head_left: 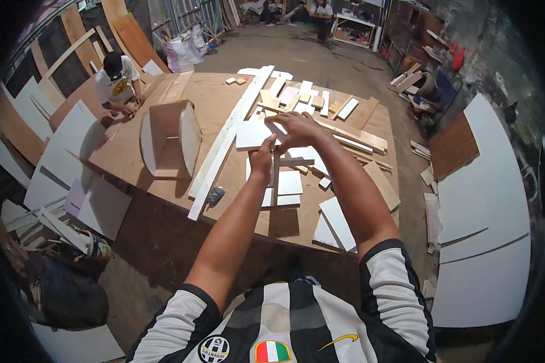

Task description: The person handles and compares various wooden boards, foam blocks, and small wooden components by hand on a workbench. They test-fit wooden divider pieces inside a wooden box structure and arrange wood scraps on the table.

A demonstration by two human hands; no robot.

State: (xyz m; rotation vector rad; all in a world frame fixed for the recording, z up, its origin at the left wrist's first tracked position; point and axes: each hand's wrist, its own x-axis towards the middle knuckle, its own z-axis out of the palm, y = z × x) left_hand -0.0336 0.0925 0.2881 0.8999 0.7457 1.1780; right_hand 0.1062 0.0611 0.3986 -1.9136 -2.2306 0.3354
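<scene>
A small white board [252, 135] is raised above the worktable, in front of both hands. My left hand [261, 160] is closed at its near edge, the thumb pointing up. My right hand [297, 128] curls its fingers over the far right part of the same board and grips it. A narrow brown wooden strip [276, 181] runs toward me just right of my left hand; whether the hand touches it I cannot tell. Below lie white panels [289, 183] on the table. A small dark plastic bag [215, 195] rests to the left.
The brown worktable [224, 97] holds a curved wooden box frame [171, 140], long white strips [231, 142] and several offcuts [309, 97]. Another person [118, 85] works at the far left corner. Large white panels [484, 242] lean along the right; more boards stand left.
</scene>
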